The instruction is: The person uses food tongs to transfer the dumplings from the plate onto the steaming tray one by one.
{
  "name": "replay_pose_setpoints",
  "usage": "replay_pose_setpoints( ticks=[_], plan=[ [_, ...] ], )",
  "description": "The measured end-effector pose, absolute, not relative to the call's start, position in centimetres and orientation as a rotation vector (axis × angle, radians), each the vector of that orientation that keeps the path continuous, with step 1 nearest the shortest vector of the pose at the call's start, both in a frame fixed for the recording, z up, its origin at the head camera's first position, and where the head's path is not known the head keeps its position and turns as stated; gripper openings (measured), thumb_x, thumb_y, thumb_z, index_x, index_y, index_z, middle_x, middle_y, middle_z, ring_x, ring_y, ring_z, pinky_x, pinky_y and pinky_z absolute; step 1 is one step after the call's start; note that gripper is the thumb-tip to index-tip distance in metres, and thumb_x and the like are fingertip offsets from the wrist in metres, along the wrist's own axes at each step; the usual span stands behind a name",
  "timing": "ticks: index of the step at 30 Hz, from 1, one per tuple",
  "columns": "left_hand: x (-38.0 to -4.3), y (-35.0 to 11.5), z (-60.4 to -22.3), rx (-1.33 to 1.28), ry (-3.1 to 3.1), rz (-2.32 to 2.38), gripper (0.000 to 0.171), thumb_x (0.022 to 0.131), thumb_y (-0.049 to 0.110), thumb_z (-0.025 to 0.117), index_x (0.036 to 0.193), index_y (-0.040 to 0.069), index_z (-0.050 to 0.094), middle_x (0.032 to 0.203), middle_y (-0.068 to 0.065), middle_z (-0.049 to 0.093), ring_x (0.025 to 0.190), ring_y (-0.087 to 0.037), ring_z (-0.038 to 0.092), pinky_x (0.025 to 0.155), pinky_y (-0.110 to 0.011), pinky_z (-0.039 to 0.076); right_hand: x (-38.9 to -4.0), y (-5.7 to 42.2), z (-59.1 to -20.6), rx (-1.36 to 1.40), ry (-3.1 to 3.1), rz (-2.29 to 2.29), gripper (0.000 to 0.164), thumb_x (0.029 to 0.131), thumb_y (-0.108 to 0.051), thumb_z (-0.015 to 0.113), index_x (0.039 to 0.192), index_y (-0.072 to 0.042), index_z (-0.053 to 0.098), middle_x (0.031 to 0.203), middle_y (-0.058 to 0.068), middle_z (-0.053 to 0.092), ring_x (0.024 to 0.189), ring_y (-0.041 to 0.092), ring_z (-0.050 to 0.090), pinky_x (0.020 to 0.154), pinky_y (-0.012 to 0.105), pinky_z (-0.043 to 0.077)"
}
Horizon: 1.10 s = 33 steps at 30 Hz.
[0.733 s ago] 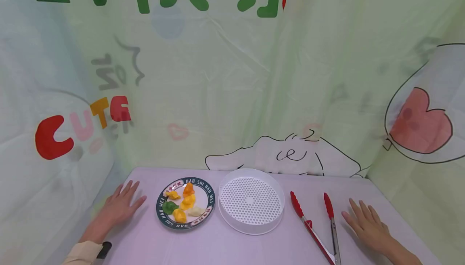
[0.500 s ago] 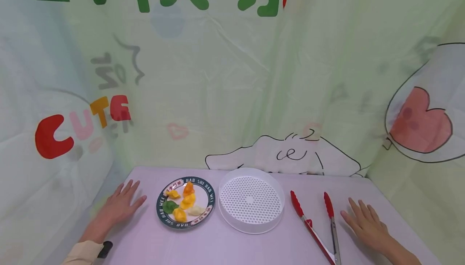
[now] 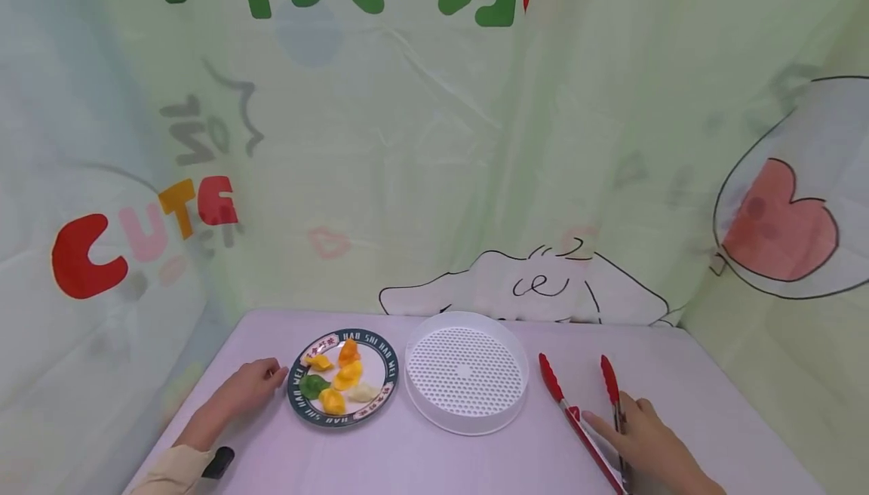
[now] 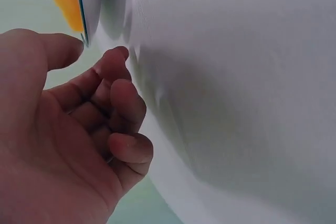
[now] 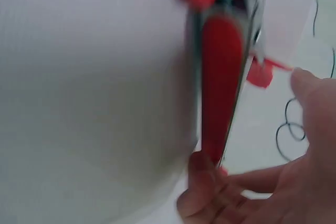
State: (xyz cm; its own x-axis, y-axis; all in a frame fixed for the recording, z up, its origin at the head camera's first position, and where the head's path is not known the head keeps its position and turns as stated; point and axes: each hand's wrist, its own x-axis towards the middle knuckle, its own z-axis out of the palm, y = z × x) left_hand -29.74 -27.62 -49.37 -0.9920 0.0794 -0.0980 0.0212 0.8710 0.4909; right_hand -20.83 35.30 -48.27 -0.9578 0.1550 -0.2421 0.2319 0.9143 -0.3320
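Note:
My left hand is just left of a dark-rimmed plate, its fingers loosely curled around nothing. In the left wrist view the thumb and forefinger are close to the plate's edge; contact cannot be made out. Several dumpling-shaped pieces, yellow, orange, green and whitish, lie on the plate. My right hand reaches around the right arm of spread, red-tipped tongs. Its thumb extends between the tong arms; fingers are at the right arm's outer side. The right wrist view is blurred, thumb and fingers apart.
A round white tray with a perforated floor stands between plate and tongs. Pale cloth covers the table. A printed curtain rises behind the table and along both sides.
My left hand has moved right toward the plate, its spread fingers now curled. My right hand has moved left onto the tongs. The tongs stay in place; the head view has shifted slightly.

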Motion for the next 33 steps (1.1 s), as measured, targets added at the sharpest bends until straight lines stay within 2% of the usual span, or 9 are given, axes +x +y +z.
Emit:
replay_pose_setpoints(
  ticks=[4, 10, 14, 19, 22, 26, 30, 33],
  plan=[
    [-30.0, -27.1, -49.7, 0.072, 2.909, 0.794, 0.024, 0.103, 0.027, 0.054, 0.094, 0.007, 0.063, 0.078, -0.003, 0.057, 0.072, -0.018, 0.05, 0.062, -0.031, 0.041, -20.2, 34.0, -49.0, 0.355, 2.873, -0.54, 0.134, 0.07, -0.084, 0.064, 0.142, 0.021, 0.024, 0.116, 0.038, 0.04, 0.079, 0.026, 0.054, 0.065, 0.041, 0.058],
    [-30.4, -26.7, -49.5, 0.111, 2.908, 0.834, 0.026, 0.103, 0.029, 0.054, 0.092, 0.007, 0.062, 0.077, -0.003, 0.056, 0.071, -0.017, 0.05, 0.062, -0.031, 0.04, -20.3, 33.2, -49.5, 0.382, 2.917, -0.541, 0.144, 0.064, -0.082, 0.071, 0.143, 0.023, 0.014, 0.123, 0.045, 0.03, 0.078, 0.03, 0.056, 0.07, 0.045, 0.06],
    [-30.3, -26.4, -49.6, 0.104, 2.893, 0.84, 0.023, 0.102, 0.026, 0.056, 0.091, 0.006, 0.063, 0.075, -0.003, 0.056, 0.071, -0.017, 0.05, 0.062, -0.031, 0.04, -20.1, 33.2, -49.5, 0.391, 2.923, -0.585, 0.134, 0.068, -0.077, 0.073, 0.142, 0.02, 0.018, 0.121, 0.043, 0.027, 0.077, 0.03, 0.055, 0.068, 0.043, 0.058],
    [-30.0, -26.0, -49.6, 0.086, 2.884, 0.838, 0.021, 0.101, 0.024, 0.058, 0.09, 0.007, 0.063, 0.075, -0.003, 0.056, 0.071, -0.017, 0.051, 0.062, -0.03, 0.041, -19.8, 33.4, -49.3, 0.392, 2.937, -0.616, 0.122, 0.074, -0.071, 0.072, 0.139, 0.02, 0.023, 0.118, 0.038, 0.026, 0.075, 0.029, 0.055, 0.061, 0.035, 0.048],
    [-29.9, -25.9, -49.5, 0.089, 2.886, 0.839, 0.022, 0.101, 0.024, 0.058, 0.09, 0.006, 0.063, 0.075, -0.004, 0.056, 0.071, -0.017, 0.051, 0.062, -0.03, 0.041, -20.0, 33.5, -48.8, 0.407, 2.97, -0.576, 0.123, 0.073, -0.072, 0.072, 0.138, 0.021, 0.025, 0.118, 0.038, 0.027, 0.077, 0.03, 0.054, 0.058, 0.034, 0.049],
    [-29.9, -25.9, -49.2, 0.062, 2.889, 0.819, 0.022, 0.101, 0.025, 0.058, 0.091, 0.007, 0.063, 0.076, -0.004, 0.057, 0.073, -0.017, 0.052, 0.064, -0.029, 0.042, -20.1, 33.5, -47.9, 0.368, 3.039, -0.554, 0.118, 0.076, -0.069, 0.072, 0.137, 0.02, 0.026, 0.117, 0.039, 0.034, 0.083, 0.033, 0.054, 0.063, 0.04, 0.057],
    [-29.8, -25.8, -49.0, 0.066, 2.884, 0.827, 0.021, 0.101, 0.025, 0.059, 0.091, 0.006, 0.063, 0.077, -0.004, 0.057, 0.074, -0.018, 0.052, 0.065, -0.03, 0.043, -20.2, 32.9, -46.8, 0.318, 3.026, -0.72, 0.102, 0.082, -0.058, 0.073, 0.138, 0.013, 0.025, 0.105, 0.026, 0.048, 0.078, 0.026, 0.052, 0.061, 0.037, 0.053],
    [-29.7, -25.7, -48.8, 0.078, 2.881, 0.841, 0.021, 0.101, 0.024, 0.059, 0.09, 0.006, 0.062, 0.076, -0.004, 0.056, 0.073, -0.018, 0.051, 0.065, -0.03, 0.042, -20.3, 31.7, -46.1, 0.276, 2.982, -0.87, 0.093, 0.085, -0.048, 0.075, 0.141, 0.008, 0.024, 0.096, 0.014, 0.048, 0.075, 0.02, 0.048, 0.059, 0.03, 0.044]
  ],
)
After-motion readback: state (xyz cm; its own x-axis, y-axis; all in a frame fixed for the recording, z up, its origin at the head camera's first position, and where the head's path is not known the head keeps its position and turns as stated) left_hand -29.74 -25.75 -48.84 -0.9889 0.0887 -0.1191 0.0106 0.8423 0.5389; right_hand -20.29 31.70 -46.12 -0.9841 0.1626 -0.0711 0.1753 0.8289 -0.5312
